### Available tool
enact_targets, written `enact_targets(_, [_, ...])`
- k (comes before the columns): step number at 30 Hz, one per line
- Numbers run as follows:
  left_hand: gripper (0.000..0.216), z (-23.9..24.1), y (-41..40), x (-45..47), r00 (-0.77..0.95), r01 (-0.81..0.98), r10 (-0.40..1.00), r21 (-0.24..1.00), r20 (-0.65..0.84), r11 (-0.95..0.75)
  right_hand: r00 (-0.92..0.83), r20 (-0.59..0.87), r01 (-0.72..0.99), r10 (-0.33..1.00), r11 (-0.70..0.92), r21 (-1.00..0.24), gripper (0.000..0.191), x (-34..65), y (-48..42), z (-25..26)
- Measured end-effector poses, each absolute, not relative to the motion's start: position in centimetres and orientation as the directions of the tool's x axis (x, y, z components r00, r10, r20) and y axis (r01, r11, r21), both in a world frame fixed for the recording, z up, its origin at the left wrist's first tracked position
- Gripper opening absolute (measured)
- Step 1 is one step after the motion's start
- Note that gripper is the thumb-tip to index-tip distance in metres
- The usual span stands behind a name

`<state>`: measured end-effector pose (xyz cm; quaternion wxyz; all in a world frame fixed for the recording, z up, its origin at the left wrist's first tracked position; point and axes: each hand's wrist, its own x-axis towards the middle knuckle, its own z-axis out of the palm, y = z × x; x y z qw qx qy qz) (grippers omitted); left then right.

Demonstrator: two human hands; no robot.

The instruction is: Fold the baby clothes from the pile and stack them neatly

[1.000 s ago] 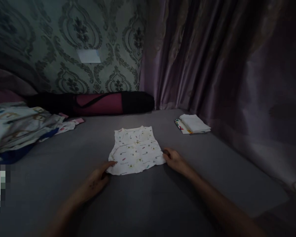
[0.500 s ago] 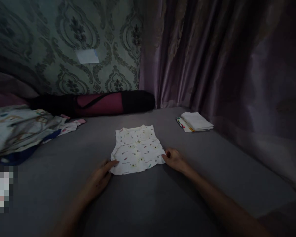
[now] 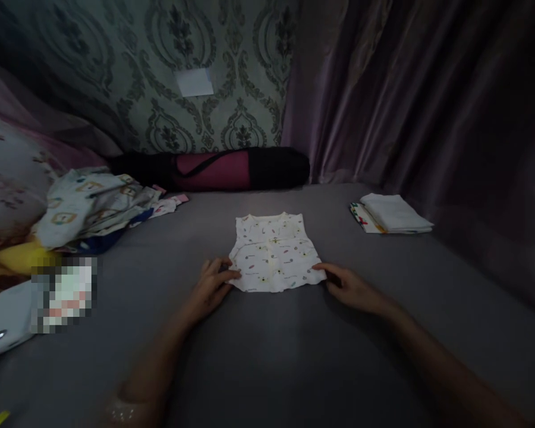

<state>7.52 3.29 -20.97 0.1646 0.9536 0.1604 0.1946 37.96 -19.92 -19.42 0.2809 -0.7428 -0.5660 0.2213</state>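
A small white baby shirt (image 3: 271,255) with little printed figures lies spread on the grey bed sheet (image 3: 258,356), its neckline pointing away from me. My left hand (image 3: 210,286) holds the lower left corner, thumb on top and fingers curled at the edge. At the opposite lower corner, my right hand (image 3: 350,288) pinches the hem between thumb and fingers. No sleeves show at the shirt's sides; I cannot tell whether they are tucked under.
Folded white cloths (image 3: 395,213) lie in a stack at the right. Rumpled clothes (image 3: 89,205) are heaped at the left, near a white device (image 3: 11,315) and a blurred-out item (image 3: 69,294). A black and maroon long bag (image 3: 214,171) rests against the patterned wall, beside purple curtains (image 3: 339,119).
The view has swung left, so everything sits further right and more of the left side shows. Both hands remain at the shirt's lower corners, and the shirt still lies flat.
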Motion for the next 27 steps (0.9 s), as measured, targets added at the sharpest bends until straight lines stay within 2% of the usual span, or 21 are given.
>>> enact_targets(2, [0.026, -20.8, 3.3, 7.6, 0.869, 0.253, 0.376, 0.365, 0.322, -0.896, 0.201, 0.068, 0.780, 0.977, -0.118, -0.614, 0.049, 38.3, -20.0, -19.7])
enact_targets(5, [0.026, -20.6, 3.3, 7.7, 0.861, 0.251, 0.380, 0.367, 0.337, -0.896, 0.144, 0.204, 0.867, 0.968, -0.024, -0.498, 0.042, 38.8, -19.7, -20.2])
enact_targets(9, [0.027, -21.0, 3.4, 7.7, 0.860, 0.204, 0.359, 0.400, 0.362, -0.893, 0.102, 0.308, 0.937, 0.946, 0.013, -0.350, 0.027, 38.9, -19.2, -20.4])
enact_targets(13, [0.031, -21.5, 3.6, 7.5, 0.858, 0.173, 0.362, 0.458, 0.365, -0.872, 0.051, 0.405, 0.962, 0.913, 0.064, -0.267, 0.025, 39.1, -19.2, -20.6])
enact_targets(20, [0.032, -20.7, 3.5, 7.0, 0.868, 0.213, 0.400, 0.509, 0.292, -0.834, 0.025, 0.410, 0.959, 0.912, 0.093, -0.266, 0.029, 39.8, -20.1, -21.2])
enact_targets(27, [0.031, -19.0, 3.0, 6.7, 0.878, 0.233, 0.415, 0.543, 0.240, -0.807, 0.035, 0.405, 0.922, 0.914, 0.127, -0.365, 0.029, 39.2, -21.1, -20.1])
